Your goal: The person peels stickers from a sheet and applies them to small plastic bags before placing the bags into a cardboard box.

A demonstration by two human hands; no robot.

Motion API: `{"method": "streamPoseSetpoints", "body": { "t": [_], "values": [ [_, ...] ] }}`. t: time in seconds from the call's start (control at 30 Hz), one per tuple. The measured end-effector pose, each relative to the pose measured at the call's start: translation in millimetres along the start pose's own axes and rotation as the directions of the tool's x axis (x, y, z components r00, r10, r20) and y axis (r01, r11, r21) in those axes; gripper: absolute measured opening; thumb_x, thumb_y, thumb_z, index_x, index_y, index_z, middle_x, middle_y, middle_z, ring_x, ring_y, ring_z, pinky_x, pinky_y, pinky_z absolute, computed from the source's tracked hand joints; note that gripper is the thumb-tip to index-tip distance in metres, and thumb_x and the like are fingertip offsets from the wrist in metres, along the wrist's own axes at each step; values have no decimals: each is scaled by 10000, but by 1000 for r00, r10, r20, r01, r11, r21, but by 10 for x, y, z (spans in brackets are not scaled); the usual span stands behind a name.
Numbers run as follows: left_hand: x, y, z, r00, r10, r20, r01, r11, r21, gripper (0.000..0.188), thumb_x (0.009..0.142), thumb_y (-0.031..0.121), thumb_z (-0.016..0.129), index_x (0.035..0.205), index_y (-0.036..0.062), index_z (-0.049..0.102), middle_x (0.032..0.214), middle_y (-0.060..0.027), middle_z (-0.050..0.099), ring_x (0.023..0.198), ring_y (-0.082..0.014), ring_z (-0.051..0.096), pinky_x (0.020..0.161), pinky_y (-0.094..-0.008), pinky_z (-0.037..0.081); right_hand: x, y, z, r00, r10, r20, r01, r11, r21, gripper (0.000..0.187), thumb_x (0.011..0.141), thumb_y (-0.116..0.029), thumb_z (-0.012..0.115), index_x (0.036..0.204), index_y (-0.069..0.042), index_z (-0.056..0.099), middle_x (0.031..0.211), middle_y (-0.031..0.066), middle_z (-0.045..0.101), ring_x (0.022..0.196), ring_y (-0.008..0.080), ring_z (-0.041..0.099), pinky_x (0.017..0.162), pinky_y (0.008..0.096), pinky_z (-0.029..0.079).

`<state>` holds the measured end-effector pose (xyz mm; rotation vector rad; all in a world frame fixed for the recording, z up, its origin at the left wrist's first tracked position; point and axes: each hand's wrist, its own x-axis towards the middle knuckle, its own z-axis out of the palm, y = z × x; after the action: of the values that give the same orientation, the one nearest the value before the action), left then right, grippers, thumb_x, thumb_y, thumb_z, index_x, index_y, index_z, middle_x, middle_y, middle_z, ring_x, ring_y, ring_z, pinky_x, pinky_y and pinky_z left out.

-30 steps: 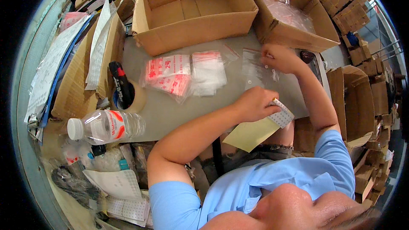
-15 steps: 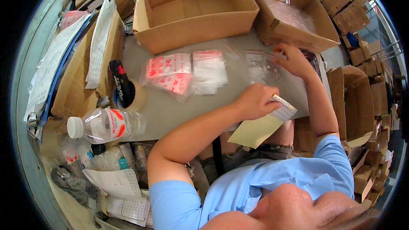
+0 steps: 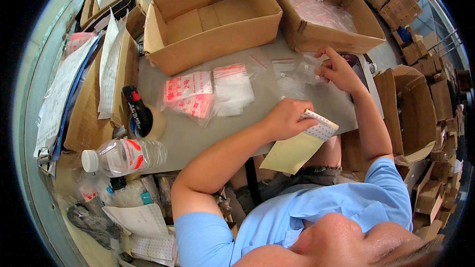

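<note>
My left hand [image 3: 292, 118] is closed around a sheet of small dot stickers [image 3: 322, 127], bent over so its pale yellow backing [image 3: 292, 152] hangs below. My right hand [image 3: 339, 72] has its fingers curled at the edge of a clear zip bag [image 3: 309, 69]; the fingertips partly cover the contact. Just left of it, overlapping clear zip bags [image 3: 288, 76] lie on the grey table [image 3: 188, 141], small round white stickers on them. Further left are a fanned stack of clear bags with red top edges [image 3: 233, 89] and a red-printed plastic packet [image 3: 189, 94].
An open cardboard box [image 3: 213, 39] stands at the back; another box [image 3: 336, 39] beside it holds clear bags. On the left are a tape roll [image 3: 157, 124] with a black marker [image 3: 140, 113] and a lying plastic bottle [image 3: 123, 157]. A cardboard box [image 3: 408, 113] stands at right.
The view has shifted slightly. My right hand has drawn a clear zip bag a little to the right, apart from the others. My left hand keeps its hold on the sticker sheet.
</note>
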<state>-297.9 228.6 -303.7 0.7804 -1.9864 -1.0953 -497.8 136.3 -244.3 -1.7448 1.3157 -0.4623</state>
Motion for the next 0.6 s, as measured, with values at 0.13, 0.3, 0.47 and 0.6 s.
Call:
{"method": "streamPoseSetpoints", "body": {
  "t": [0.13,0.3,0.47,0.6],
  "values": [
    [15,16,-7,1000,-6,12,6,1000,-4,234,772,233,684,808,15,608,690,-160,619,611,-273,614,559,-350,462,-4,78,51,991,-98,-89,83,984,-156,403,784,-57,631,1140,-42,442,829,60,560,728,131,536,685,287,450],
    [-3,10,-14,999,-23,-33,22,999,-34,229,777,221,689,806,10,605,685,-152,622,592,-232,605,550,-335,455,-25,102,61,933,-319,-166,218,869,-444,420,765,-68,651,1135,-44,456,825,114,599,783,236,585,720,337,459],
    [16,27,-41,995,-100,2,100,994,-47,233,789,222,684,816,5,604,682,-137,619,591,-190,592,552,-324,454,-59,112,18,967,-216,-132,168,938,-303,384,765,-87,659,1104,-45,484,869,156,619,831,296,609,723,366,464],
    [16,20,-29,972,-208,-110,181,960,-216,224,814,207,663,840,-6,599,681,-109,623,620,-131,590,544,-302,462,-269,-2,38,981,-194,24,196,972,-132,250,780,-61,632,1010,-16,545,823,90,600,786,160,565,712,297,449]
  ]
}}
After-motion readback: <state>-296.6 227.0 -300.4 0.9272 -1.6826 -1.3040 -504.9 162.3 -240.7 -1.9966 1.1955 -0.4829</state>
